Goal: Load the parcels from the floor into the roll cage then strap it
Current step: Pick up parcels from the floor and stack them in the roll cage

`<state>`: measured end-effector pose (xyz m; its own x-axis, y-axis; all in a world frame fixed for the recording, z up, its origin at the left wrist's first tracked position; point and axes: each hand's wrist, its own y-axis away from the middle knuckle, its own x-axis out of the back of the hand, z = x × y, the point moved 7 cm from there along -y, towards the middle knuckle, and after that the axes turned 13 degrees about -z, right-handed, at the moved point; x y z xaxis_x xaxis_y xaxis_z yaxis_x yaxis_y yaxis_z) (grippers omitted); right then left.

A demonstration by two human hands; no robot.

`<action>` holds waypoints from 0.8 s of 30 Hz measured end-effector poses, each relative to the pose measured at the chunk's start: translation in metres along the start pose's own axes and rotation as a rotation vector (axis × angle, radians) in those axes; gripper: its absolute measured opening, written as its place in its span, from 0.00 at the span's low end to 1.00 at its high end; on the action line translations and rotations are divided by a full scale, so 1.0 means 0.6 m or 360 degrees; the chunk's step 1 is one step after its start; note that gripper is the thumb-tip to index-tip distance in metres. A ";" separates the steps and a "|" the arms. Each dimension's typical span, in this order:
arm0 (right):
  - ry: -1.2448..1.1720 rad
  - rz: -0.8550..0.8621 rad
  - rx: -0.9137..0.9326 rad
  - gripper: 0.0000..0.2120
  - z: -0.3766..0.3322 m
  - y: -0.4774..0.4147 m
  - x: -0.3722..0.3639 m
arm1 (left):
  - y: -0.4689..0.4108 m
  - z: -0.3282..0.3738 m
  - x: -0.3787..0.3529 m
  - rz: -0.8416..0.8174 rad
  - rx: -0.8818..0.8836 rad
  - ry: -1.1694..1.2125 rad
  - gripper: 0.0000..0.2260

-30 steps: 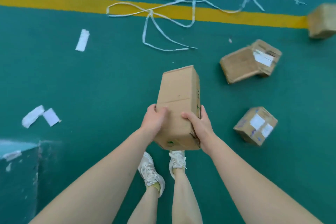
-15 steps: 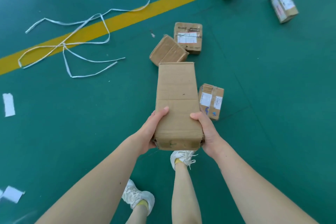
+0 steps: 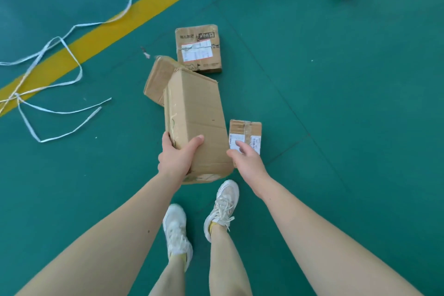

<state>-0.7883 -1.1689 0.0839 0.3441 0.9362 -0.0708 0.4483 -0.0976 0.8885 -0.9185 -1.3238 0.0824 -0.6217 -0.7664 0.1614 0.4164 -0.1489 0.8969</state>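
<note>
Head view: left grip [image 3: 179,158] clasps near end of long carton [image 3: 197,115], thumb on top, carton lifted off floor [image 3: 336,103]. Right grip [image 3: 247,158] slack, holds nothing, hangs over small parcel [image 3: 245,131]. Judgement: carton too long for one grip and may tip, so support far end before taking second parcel. Beyond left grip: labelled parcel [image 3: 199,48], plain carton [image 3: 156,79]. Floor green, with yellow line [image 3: 96,33]. Loose white strapping [image 3: 60,55] outward of left grip, trip risk. Roll cage not visible.
</note>
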 end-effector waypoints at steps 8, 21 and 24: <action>0.0402 0.0472 -0.0139 0.40 0.111 -0.199 0.079 | -0.184 -0.035 -0.053 0.0243 -0.0042 -0.0680 0.47; 0.0788 0.0811 -0.0428 0.66 0.248 -0.379 0.081 | -0.362 -0.134 -0.110 0.0402 -0.0316 -0.1114 0.47; 0.0873 0.0923 -0.0424 0.68 0.257 -0.387 0.075 | -0.375 -0.145 -0.123 0.0409 -0.0339 -0.1107 0.48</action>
<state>-0.7496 -1.1561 -0.1955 -0.0208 0.8004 0.5991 0.0905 -0.5953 0.7984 -0.9085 -1.2881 -0.1671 -0.7327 -0.2346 0.6388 0.6791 -0.1905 0.7089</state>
